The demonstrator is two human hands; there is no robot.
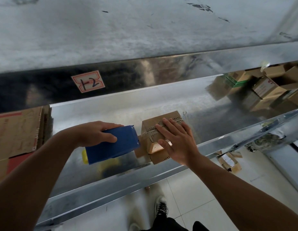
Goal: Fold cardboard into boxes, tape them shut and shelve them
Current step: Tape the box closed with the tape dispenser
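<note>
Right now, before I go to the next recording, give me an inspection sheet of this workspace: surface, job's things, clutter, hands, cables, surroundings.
Surface: shiny metal shelf, under an upper shelf whose front edge carries a label marked 12.
Job's things: small box on the metal shelf, tape across its top; blue tape dispenser against its left side.
Clutter: flat cardboard at the shelf's left end; stacked boxes at its far right.
Hands: left hand grips the tape dispenser; right hand lies flat on the small box.
Cables: nothing seen.
Surroundings: tiled floor below, with a parcel lying on it.
</note>
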